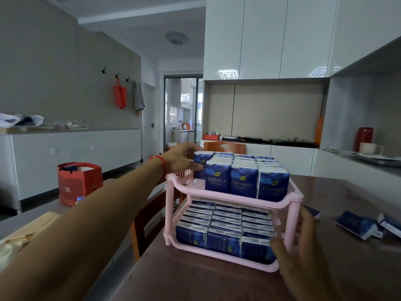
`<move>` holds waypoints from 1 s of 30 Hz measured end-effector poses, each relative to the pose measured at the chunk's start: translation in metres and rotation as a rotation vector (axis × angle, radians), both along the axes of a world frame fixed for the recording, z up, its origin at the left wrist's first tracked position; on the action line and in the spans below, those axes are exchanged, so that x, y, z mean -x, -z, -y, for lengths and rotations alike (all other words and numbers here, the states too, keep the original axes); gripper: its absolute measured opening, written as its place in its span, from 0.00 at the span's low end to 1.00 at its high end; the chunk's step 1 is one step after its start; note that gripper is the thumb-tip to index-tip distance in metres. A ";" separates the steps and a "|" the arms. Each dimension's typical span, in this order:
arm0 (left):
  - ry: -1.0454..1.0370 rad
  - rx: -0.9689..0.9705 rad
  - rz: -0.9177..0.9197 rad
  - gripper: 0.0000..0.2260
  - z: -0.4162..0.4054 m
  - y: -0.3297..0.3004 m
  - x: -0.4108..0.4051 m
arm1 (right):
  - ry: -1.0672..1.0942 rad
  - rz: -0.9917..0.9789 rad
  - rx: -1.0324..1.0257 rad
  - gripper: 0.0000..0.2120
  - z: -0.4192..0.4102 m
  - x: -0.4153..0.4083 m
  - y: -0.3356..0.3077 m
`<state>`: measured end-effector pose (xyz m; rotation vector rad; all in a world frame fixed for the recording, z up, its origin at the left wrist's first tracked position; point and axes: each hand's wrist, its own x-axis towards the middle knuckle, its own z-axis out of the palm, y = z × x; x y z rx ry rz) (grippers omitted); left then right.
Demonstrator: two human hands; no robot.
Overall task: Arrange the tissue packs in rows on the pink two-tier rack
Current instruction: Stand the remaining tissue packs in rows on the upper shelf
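The pink two-tier rack (pixel 233 197) stands on the brown table (pixel 217 283), both tiers packed with upright blue tissue packs in rows. At ten o'clock of the rack, the left hand (pixel 181 159) curls its fingers and thumb round one tissue pack (pixel 200 165) at the top tier's far left corner. At four o'clock, the right hand (pixel 303 255) lies open, fingers spread against the rack's right side (holding nothing). Loose packs (pixel 355 227) lie at three o'clock on the table
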<state>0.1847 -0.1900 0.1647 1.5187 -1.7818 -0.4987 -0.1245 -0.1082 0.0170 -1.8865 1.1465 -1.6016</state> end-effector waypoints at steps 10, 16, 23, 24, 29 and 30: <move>0.048 -0.088 0.021 0.20 -0.003 -0.005 0.000 | -0.013 -0.001 -0.010 0.38 0.000 0.000 -0.001; 0.045 -0.178 0.043 0.26 -0.006 -0.010 0.001 | -0.004 -0.022 0.002 0.37 -0.001 0.000 0.001; -0.010 -0.149 0.135 0.30 -0.007 -0.008 0.006 | 0.005 -0.037 0.002 0.38 -0.001 0.000 0.001; -0.019 -0.147 0.150 0.30 -0.006 -0.008 0.006 | 0.008 -0.038 0.003 0.38 -0.001 0.000 0.002; -0.042 -0.159 0.185 0.37 -0.010 -0.010 0.007 | 0.008 -0.054 -0.006 0.38 -0.001 0.002 0.001; -0.046 -0.165 0.175 0.39 -0.012 -0.010 0.007 | 0.001 -0.053 -0.013 0.37 0.000 0.003 0.000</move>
